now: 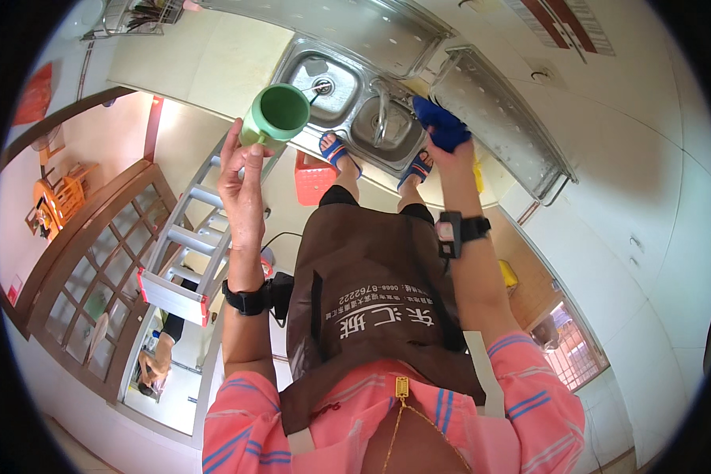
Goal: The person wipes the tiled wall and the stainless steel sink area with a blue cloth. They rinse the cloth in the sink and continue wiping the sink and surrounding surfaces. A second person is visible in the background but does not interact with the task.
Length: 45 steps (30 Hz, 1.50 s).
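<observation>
My left hand [241, 178] is raised at the left and grips a green mug [265, 121] by its handle. The mug's open mouth faces me, and I see nothing inside it. On the other side, my right hand [450, 155] holds a bunched blue cloth [441, 123], apart from the mug. Beyond both hands lies a double stainless steel sink [355, 127]. A curved metal faucet [381, 115] reaches over its right bowl. A grey piece [316, 66] rests in the left bowl, with thin sticks near the drain.
An aluminium stepladder [195, 240] stands at my left. My sandalled feet are at the sink's front edge, near a red plastic stool [315, 178]. Metal racks [497, 118] line the wall. Another person [156, 362] is visible through the lower-left opening.
</observation>
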Available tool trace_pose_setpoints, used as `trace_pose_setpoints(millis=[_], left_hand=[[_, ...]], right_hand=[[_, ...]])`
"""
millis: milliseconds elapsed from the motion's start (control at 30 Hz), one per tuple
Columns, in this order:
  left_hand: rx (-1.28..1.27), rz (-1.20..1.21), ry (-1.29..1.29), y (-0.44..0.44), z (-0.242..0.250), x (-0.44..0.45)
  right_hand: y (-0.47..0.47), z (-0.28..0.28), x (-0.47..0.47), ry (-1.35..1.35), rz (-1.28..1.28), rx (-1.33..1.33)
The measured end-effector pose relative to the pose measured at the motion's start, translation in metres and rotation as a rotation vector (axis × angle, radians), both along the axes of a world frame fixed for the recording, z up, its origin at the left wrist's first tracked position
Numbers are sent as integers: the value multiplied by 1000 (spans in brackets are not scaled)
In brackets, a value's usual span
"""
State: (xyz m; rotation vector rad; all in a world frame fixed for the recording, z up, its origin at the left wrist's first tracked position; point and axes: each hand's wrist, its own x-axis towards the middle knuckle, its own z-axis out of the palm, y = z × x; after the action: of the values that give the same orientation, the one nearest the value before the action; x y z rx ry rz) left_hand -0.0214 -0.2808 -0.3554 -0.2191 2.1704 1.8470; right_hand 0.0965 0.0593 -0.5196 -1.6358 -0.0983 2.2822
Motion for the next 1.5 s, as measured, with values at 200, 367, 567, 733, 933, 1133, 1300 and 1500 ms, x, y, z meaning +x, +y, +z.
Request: trace_pose_setpoints(millis=[200,367,567,733,933,1133,1300,1500], left_hand=[[4,8,38,-16,21,-10],[120,130,-3,-16,44,0],[219,223,-11,-25,87,9],[209,212,7,-33,96,-6],[188,51,-23,-57,88,-64],[196,-142,-207,-58,60,-161],[265,-553,-226,-37,51,-226],[162,-890,-183,0,53,-259]], right_hand=[[52,50,48,322,158,393],[103,58,51,-190,314,1044],[123,-8,56,-894,1469,1863],[137,-22,54,-949,1298,1796],[93,-2,6,-1429,1071,1214],[22,-4,-90,-1270,981,1276],[17,-2,-101,-1238,1035,1332],[18,4,-81,-1028,1055,1359]])
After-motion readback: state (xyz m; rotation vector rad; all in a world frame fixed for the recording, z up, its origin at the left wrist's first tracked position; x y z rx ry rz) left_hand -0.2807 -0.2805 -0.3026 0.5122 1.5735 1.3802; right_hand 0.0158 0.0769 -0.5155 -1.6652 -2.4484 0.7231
